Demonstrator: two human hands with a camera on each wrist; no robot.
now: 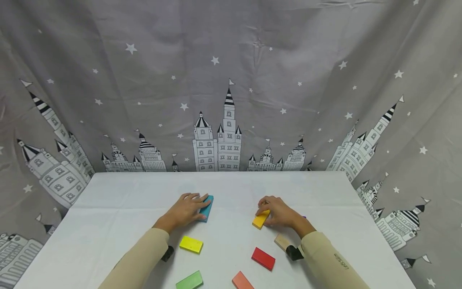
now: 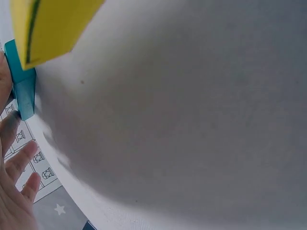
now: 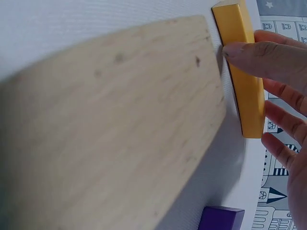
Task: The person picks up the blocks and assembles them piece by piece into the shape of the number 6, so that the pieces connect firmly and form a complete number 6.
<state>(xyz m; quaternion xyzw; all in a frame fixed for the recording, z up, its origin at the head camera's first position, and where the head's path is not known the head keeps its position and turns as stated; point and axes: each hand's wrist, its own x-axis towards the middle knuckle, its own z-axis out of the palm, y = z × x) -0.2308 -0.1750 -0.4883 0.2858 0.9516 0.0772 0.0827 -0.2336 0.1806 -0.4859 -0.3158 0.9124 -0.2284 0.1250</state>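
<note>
My left hand [image 1: 185,210] is at a teal block [image 1: 206,208] that lies on the white table, its thumb by the near end and a finger by the far end. In the left wrist view the thumb and a finger hold the teal block [image 2: 25,88], while the other fingers stick out loosely. My right hand [image 1: 278,212] grips an orange-yellow block [image 1: 260,219] to the right of the table's middle. The right wrist view shows the thumb on one long face of this block [image 3: 242,81] and the fingers along the opposite side.
A bright yellow block [image 1: 191,244] lies below the left hand. Nearer are green [image 1: 190,280], red [image 1: 263,259] and coral [image 1: 242,280] blocks. A bare wooden block [image 1: 282,242] sits under the right wrist, with a purple block [image 3: 220,219] beyond it. Behind the table hangs a grey curtain [image 1: 260,60].
</note>
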